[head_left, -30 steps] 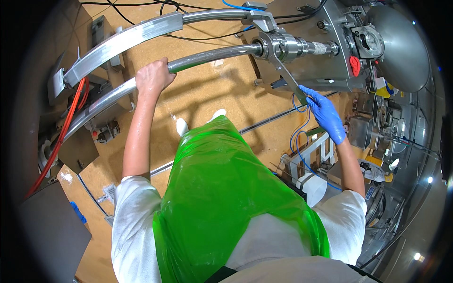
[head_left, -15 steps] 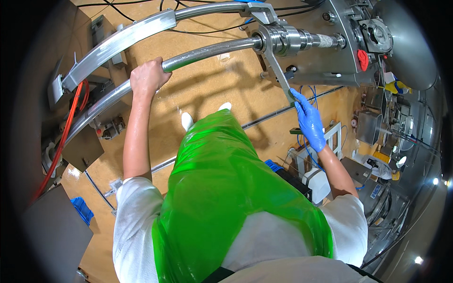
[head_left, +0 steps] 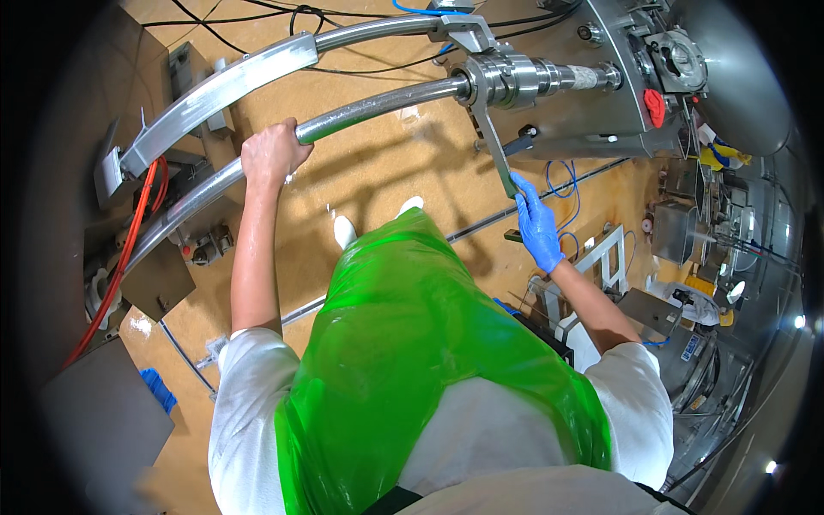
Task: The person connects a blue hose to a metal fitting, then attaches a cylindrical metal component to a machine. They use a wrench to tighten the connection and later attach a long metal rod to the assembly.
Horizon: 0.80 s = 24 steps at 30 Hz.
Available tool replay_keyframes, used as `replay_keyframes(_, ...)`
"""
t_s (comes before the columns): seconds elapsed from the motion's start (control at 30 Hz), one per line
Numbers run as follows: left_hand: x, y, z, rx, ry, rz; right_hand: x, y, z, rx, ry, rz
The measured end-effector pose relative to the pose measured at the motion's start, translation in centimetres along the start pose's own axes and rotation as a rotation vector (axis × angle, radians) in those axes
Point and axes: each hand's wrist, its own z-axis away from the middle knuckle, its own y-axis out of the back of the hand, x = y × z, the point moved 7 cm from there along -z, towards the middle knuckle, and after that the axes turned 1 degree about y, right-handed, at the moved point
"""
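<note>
My bare left hand [head_left: 273, 156] is closed around a curved, shiny metal pipe [head_left: 378, 101]. The pipe runs into a round steel coupling [head_left: 513, 79] on the side of a machine. A flat metal wrench [head_left: 493, 146] sits at the coupling, its handle pointing down toward me. At the handle's lower end is my right hand [head_left: 539, 230] in a blue glove. Its long fingers lie against the metal there, holding the end; the thumb's grip is partly hidden. Above the pipe, a second curved tube [head_left: 378, 33] carries a flat metal sleeve [head_left: 227, 86].
A steel machine body [head_left: 558, 26] stands at the far right. Red hoses [head_left: 129, 249] hang at the left beside steel cabinets. Black cables [head_left: 257, 15] and a blue hose [head_left: 562, 184] lie over the tan floor [head_left: 360, 159]. A white frame [head_left: 611, 257] stands beyond my right forearm.
The wrench handle has swung left and slightly toward me, and my right hand has moved left with it. My left hand keeps its hold on the pipe.
</note>
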Motion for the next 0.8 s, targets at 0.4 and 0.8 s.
replay_keyframes(0.4, 0.2, -0.1, 0.0, -0.033, 0.020, -0.014, 0.7, -0.2, 0.3, 0.029, 0.118, 0.013)
replay_keyframes(0.8, 0.2, -0.1, 0.1, -0.046, 0.033, -0.012, 4.2, -3.6, 0.2, 0.094, 0.020, 0.059)
